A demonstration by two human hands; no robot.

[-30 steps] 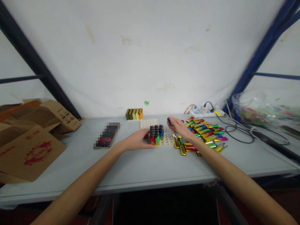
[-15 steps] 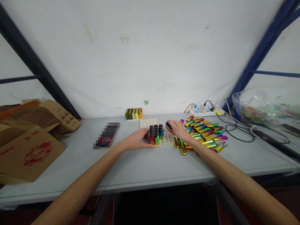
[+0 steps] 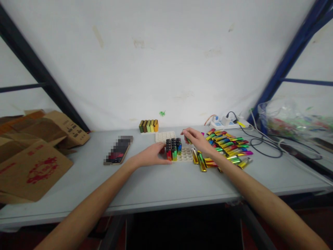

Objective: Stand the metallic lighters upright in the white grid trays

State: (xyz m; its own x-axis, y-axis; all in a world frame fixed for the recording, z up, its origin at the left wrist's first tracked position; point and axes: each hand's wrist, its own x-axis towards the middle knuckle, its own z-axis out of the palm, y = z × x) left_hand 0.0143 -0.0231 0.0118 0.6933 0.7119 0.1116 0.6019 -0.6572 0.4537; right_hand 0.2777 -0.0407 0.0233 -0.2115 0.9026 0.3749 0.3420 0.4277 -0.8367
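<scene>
Several lighters (image 3: 173,149) with black tops and shiny red, green and blue bodies stand upright in rows on a pale tray with round holes (image 3: 186,154). My left hand (image 3: 152,155) curves round their left side, its thumb along the front and its fingers behind, bracing them. Above the tray's right part, my right hand (image 3: 195,139) pinches a lighter (image 3: 188,140) with a greenish body, mostly covered by the fingers. A heap of loose metallic-coloured lighters (image 3: 229,147) lies to the right, partly behind my right wrist.
Behind is another pale holed tray (image 3: 165,136), beside a block of yellow, green and dark lighters (image 3: 148,126). A phone (image 3: 119,151) lies left, with cardboard boxes (image 3: 39,163) beyond. At right are a power strip (image 3: 226,123), cables and a clear plastic bag (image 3: 288,119).
My right hand has shifted slightly up and left and turned the lighter in its fingers, so its greenish body shows. My left hand and the standing lighters stay put.
</scene>
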